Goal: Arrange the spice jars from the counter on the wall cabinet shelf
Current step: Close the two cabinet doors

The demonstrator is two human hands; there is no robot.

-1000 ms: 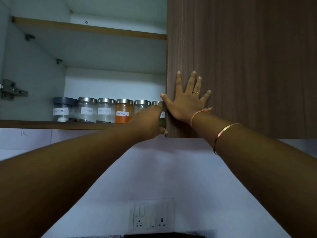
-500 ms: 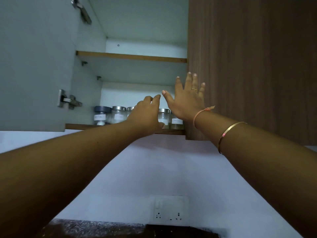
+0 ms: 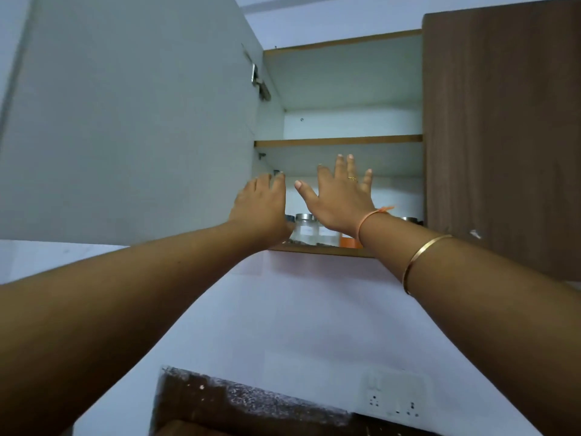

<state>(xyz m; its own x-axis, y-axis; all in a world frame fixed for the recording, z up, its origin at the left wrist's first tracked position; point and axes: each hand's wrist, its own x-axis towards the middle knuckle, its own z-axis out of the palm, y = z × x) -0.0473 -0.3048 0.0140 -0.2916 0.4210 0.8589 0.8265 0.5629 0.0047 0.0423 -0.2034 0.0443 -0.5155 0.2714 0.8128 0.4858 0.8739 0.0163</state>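
Observation:
A row of glass spice jars (image 3: 304, 230) with steel lids stands on the lower shelf (image 3: 317, 249) of the wall cabinet, one of them an orange-filled jar (image 3: 348, 242). Both arms hide most of the row. My left hand (image 3: 261, 209) is raised in front of the jars' left end, fingers up by the edge of the open left door (image 3: 132, 121), and it holds nothing. My right hand (image 3: 341, 196), with a ring and bangles, is spread flat in front of the cabinet opening, above the jars, and is empty.
The upper shelf (image 3: 339, 140) holds nothing that I can see. The brown right door (image 3: 503, 127) is closed. Below, on the white wall, is a switch socket plate (image 3: 394, 394), and a dark speckled counter (image 3: 239, 401) lies at the bottom.
My right hand left the brown door and moved left before the opening. My left hand rose off the jars toward the open door's edge. The view pulled back.

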